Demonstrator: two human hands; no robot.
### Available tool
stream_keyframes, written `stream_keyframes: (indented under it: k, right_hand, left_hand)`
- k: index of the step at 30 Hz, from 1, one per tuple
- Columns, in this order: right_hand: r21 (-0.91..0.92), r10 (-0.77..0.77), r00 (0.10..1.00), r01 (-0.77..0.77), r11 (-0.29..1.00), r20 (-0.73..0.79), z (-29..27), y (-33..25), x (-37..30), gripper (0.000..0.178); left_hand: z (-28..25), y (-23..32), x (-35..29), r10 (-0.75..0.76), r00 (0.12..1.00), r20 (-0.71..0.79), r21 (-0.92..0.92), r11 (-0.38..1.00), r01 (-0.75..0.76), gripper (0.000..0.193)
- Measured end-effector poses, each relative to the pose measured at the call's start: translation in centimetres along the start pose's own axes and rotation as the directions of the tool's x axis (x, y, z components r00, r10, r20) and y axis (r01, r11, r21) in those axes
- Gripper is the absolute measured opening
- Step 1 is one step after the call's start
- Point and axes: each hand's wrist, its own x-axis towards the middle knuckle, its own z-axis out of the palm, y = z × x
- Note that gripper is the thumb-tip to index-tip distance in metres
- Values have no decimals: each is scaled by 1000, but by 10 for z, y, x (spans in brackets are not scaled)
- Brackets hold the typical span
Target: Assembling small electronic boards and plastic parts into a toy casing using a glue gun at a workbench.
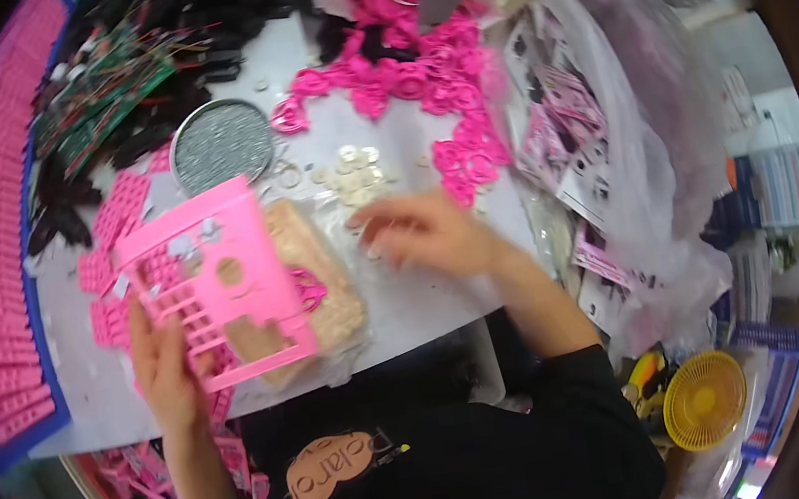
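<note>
The left hand (168,366) is clamped on the lower left edge of a flat, bright-pink plastic panel with grid slots and a round hole (265,285), tilted above the table (429,321). The right hand (433,235) is well apart from it, to the panel's right, fingers loosely bent; blur hides whether they pinch anything. Just beyond those fingers lie small, round, cream-white pieces (358,176). Between the hands, partly under the panel, is a beige block in clear plastic wrap (333,294), a magenta openwork piece (309,290) on it. Past the panel's far edge stands a round metal tin of thin grey bits (224,143), with pink lattice pieces (120,211) near it. Farther out are green circuit boards (113,105), heaped magenta loop-shaped pieces (468,155) and, on the right, a translucent plastic bag (647,136).
</note>
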Motion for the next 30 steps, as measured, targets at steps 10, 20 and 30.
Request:
stream_keyframes:
  k: [10,20,30]
  right_hand:
    - [-512,-109,502,-821,252,-858,-259,70,-26,73]
    - [-451,-389,294,-184,873,-873,-207,56,-53,49]
    - [-400,-712,510,852,339,483,39,-67,34,48]
  left_hand:
    - [29,11,-6,214,977,25,98,972,-215,57]
    - [-13,-8,-20,119,981,156,261,952,-157,47]
    - [18,-3,-5,-395,715,577,-166,801,576,60]
